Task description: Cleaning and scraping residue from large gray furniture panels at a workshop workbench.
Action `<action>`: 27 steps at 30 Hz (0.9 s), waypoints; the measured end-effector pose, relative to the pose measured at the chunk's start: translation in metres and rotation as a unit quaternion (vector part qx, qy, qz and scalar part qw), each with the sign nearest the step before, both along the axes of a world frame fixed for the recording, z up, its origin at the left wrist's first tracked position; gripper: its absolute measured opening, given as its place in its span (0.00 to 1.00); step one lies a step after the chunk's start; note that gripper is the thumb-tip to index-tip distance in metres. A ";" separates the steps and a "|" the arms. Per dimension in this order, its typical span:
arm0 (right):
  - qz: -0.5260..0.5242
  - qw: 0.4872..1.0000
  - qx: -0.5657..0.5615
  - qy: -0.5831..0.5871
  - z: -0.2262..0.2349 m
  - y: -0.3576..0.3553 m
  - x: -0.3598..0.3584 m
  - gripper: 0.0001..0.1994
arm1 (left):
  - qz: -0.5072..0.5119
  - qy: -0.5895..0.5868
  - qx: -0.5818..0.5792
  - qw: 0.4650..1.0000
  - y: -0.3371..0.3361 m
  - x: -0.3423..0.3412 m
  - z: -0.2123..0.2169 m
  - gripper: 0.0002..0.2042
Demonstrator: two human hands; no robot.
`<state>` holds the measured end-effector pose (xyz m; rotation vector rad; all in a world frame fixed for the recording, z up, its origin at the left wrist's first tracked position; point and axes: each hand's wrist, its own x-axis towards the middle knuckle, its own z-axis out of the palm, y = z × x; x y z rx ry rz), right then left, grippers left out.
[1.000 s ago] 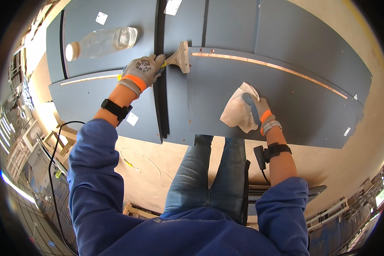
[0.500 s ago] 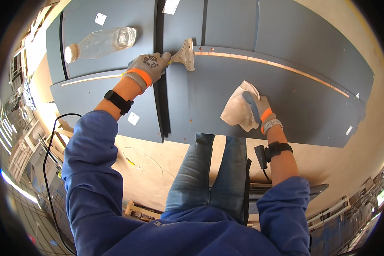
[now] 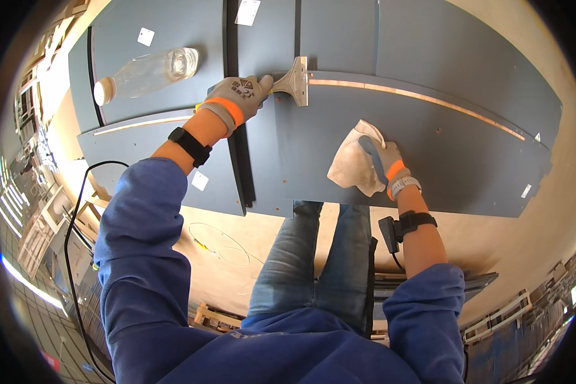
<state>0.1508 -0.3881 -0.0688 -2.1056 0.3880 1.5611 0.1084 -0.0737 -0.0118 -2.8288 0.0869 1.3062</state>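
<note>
My left hand (image 3: 238, 97), in a grey glove with an orange cuff, grips the handle of a metal scraper (image 3: 294, 80). The scraper's blade rests against a pale strip (image 3: 416, 97) that runs along a blue-grey panel (image 3: 441, 160). My right hand (image 3: 385, 161), also gloved, presses a crumpled white cloth (image 3: 355, 165) onto the same panel, below and to the right of the scraper.
A clear plastic bottle (image 3: 144, 73) lies on its side on the left blue-grey panel (image 3: 141, 141). Small white labels (image 3: 200, 180) are stuck on the panels. A black cable (image 3: 77, 211) loops at the left. My legs in jeans (image 3: 313, 256) are below the panels.
My left hand has slid the scraper a little to the right along the pale strip. My right hand and the cloth have stayed in place.
</note>
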 end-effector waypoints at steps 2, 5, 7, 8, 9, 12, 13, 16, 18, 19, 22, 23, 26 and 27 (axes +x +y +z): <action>0.003 1.000 0.007 0.009 -0.012 -0.005 -0.001 0.34 | -0.005 0.001 0.001 1.000 -0.002 0.002 -0.005 0.13; 0.009 1.000 0.018 0.012 -0.024 -0.013 -0.005 0.34 | -0.024 -0.021 -0.002 0.999 -0.003 0.005 -0.003 0.13; 0.011 1.000 0.022 0.007 -0.028 -0.013 -0.005 0.34 | -0.012 0.005 0.019 1.000 -0.006 0.008 0.002 0.13; 0.011 1.000 0.023 0.000 -0.027 -0.013 -0.007 0.33 | -0.015 0.006 0.018 1.000 -0.007 0.009 0.002 0.13; 0.010 1.000 0.023 -0.006 -0.027 -0.013 -0.009 0.33 | 0.000 0.021 0.024 0.999 -0.009 0.011 0.002 0.13; 0.002 1.000 0.012 0.010 -0.023 -0.011 -0.006 0.33 | 0.013 0.038 0.030 0.999 -0.012 0.014 0.005 0.14; 0.002 1.000 0.011 0.011 -0.019 -0.010 -0.005 0.33 | 0.012 0.039 0.031 0.999 -0.013 0.015 0.006 0.14; 0.001 1.000 -0.001 0.007 -0.010 -0.004 -0.003 0.33 | -0.022 -0.017 0.010 1.000 -0.011 0.008 -0.003 0.14; -0.009 0.999 0.020 0.028 -0.014 -0.006 -0.003 0.34 | -0.019 -0.032 -0.001 0.999 -0.023 0.013 -0.004 0.14; -0.009 0.999 0.019 0.026 -0.016 -0.008 -0.002 0.34 | -0.016 -0.045 -0.012 0.999 -0.029 0.016 -0.005 0.14; -0.019 0.999 0.019 0.032 -0.010 -0.006 -0.002 0.34 | -0.005 -0.021 -0.024 0.999 -0.038 0.027 -0.002 0.13; -0.013 1.000 0.018 0.014 -0.012 -0.006 -0.003 0.33 | -0.006 -0.021 -0.025 0.999 -0.039 0.027 -0.001 0.13; 0.012 1.000 0.011 -0.003 -0.015 -0.005 -0.004 0.32 | -0.022 -0.028 -0.014 0.999 -0.033 0.023 -0.001 0.13; 0.034 0.999 0.005 -0.001 -0.016 -0.005 -0.004 0.32 | -0.017 -0.027 -0.008 0.999 -0.030 0.019 -0.002 0.13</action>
